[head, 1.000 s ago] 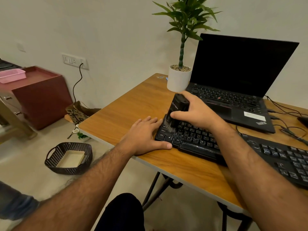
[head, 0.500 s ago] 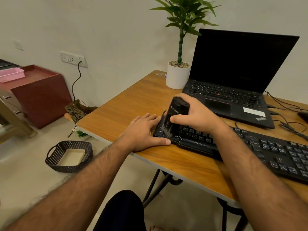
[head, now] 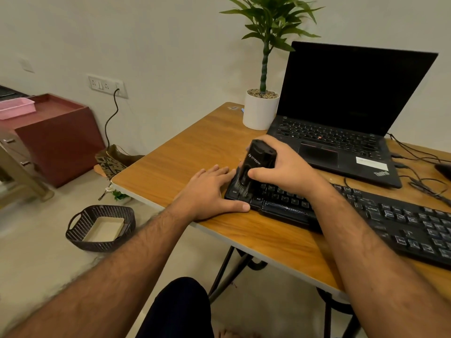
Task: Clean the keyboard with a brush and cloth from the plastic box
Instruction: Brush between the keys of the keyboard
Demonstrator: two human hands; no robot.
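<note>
Both forearms enter from the lower edge of the view and are bare from elbow to wrist, with no sleeve showing on either. Each forearm carries visible hair along its upper surface. The left hand (head: 207, 191) and the right hand (head: 285, 167) wear no rings, gloves, watch or wristband (only the backs of the hands can be checked). Between the forearms, one knee (head: 180, 306) is covered in dark, near-black fabric. Bare toes (head: 234, 334) show at the bottom edge, blurred.

Glossy black plastic brush (head: 257, 164), matt plastic keyboard (head: 366, 211), wood-grain table (head: 175, 154)
</note>
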